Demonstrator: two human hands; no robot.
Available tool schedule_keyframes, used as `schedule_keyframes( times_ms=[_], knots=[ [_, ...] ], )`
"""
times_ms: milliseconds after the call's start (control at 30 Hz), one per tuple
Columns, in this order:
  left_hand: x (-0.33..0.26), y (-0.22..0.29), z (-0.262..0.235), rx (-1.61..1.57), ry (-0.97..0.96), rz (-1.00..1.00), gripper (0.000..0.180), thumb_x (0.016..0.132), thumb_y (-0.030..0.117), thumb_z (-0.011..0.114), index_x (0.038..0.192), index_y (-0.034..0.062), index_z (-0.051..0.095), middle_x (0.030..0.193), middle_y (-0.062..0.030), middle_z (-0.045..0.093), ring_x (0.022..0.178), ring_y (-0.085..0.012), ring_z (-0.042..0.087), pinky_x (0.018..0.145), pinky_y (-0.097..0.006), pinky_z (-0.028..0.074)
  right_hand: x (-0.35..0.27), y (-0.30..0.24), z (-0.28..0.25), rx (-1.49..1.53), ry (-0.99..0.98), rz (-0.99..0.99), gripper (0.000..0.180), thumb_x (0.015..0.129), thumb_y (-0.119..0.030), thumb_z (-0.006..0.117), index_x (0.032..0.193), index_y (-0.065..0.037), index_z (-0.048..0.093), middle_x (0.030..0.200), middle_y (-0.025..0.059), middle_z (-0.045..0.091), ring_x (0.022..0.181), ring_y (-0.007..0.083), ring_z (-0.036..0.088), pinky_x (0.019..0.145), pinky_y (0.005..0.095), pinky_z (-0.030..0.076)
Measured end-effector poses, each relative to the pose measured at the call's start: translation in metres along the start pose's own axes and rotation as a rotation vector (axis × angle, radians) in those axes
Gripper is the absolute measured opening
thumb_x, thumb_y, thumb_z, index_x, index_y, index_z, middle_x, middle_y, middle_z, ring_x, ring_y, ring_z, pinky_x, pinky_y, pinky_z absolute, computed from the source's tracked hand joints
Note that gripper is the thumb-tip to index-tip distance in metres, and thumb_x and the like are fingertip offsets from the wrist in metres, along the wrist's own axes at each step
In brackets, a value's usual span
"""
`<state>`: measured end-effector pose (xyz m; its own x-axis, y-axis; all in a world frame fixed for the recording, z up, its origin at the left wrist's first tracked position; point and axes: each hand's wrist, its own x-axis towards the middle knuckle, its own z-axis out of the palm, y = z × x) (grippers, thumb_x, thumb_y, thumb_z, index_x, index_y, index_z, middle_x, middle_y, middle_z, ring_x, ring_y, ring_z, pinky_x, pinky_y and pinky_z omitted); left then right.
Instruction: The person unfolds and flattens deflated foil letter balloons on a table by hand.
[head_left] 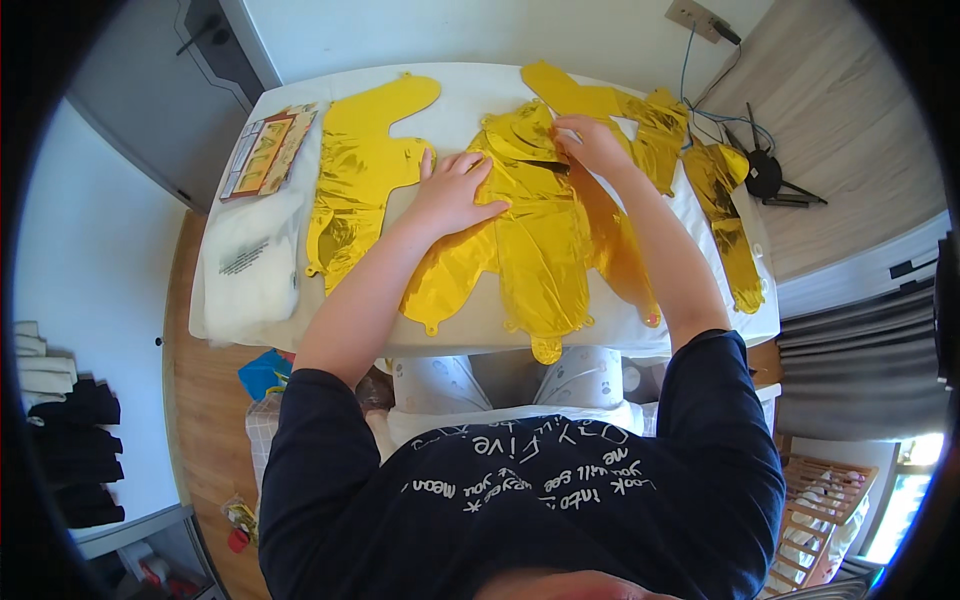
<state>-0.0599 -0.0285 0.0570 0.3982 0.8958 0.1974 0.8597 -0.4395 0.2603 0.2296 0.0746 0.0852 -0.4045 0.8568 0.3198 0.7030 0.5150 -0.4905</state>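
Flat, uninflated gold foil balloons lie across the white-covered table. My left hand (455, 195) rests palm down with fingers spread on the left part of the middle foil balloon (543, 245). At that balloon's upper right edge, my right hand (592, 145) has its fingers bent and closed on the foil; the fingertips are partly hidden. A dark gap shows in the foil beside the right fingers. Another gold foil balloon (365, 150) lies to the left of my left hand. More gold foil (650, 130) spreads beyond my right hand, and a strip (728, 230) lies at the right edge.
A printed card packet (268, 152) and a white plastic bag (252, 262) lie on the table's left side. A black router with antennas (764, 172) and cables stands at the right. Below the table's left edge is a blue object (265, 374).
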Motion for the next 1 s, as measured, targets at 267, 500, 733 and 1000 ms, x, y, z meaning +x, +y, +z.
schedule_keyframes(
  times_ms=[267, 500, 733, 1000],
  knots=[
    [0.007, 0.0, 0.005, 0.008, -0.003, 0.007, 0.087, 0.089, 0.068, 0.06, 0.152, 0.0091, 0.049, 0.156, -0.0092, 0.046, 0.149, -0.0273, 0.036, 0.123, -0.064, 0.0, 0.008, 0.03, 0.023, -0.137, 0.024, -0.141, 0.043, 0.098, -0.023, 0.066, 0.138, -0.009, 0.062, 0.146, 0.0124, 0.058, 0.135, 0.0318, 0.053, 0.112, 0.0401, 0.044],
    [0.003, -0.003, 0.0, 0.031, -0.014, -0.004, 0.087, 0.091, 0.069, 0.058, 0.153, 0.0099, 0.048, 0.158, -0.0087, 0.045, 0.149, -0.0274, 0.035, 0.124, -0.062, 0.0, 0.013, 0.027, 0.028, -0.138, -0.123, -0.111, 0.041, 0.103, -0.028, 0.058, 0.141, -0.013, 0.06, 0.15, 0.0089, 0.055, 0.142, 0.0328, 0.047, 0.115, 0.0383, 0.04],
    [0.001, -0.003, -0.007, 0.032, -0.028, -0.011, 0.087, 0.091, 0.068, 0.059, 0.153, 0.0097, 0.047, 0.158, -0.0089, 0.045, 0.15, -0.0277, 0.035, 0.124, -0.062, 0.0, 0.029, 0.023, 0.029, 0.186, -0.003, 0.043, 0.032, 0.104, -0.023, 0.053, 0.13, -0.011, 0.067, 0.137, 0.0122, 0.065, 0.134, 0.0343, 0.054, 0.113, 0.0459, 0.041],
    [0.0, -0.002, -0.007, 0.017, -0.032, -0.004, 0.087, 0.09, 0.068, 0.061, 0.153, 0.0099, 0.047, 0.158, -0.0088, 0.045, 0.149, -0.0281, 0.035, 0.124, -0.063, 0.002, 0.034, 0.017, 0.044, -0.291, 0.017, 0.002, 0.033, 0.106, -0.024, 0.045, 0.133, -0.014, 0.061, 0.142, 0.012, 0.061, 0.138, 0.0378, 0.051, 0.118, 0.0519, 0.037]
  ],
)
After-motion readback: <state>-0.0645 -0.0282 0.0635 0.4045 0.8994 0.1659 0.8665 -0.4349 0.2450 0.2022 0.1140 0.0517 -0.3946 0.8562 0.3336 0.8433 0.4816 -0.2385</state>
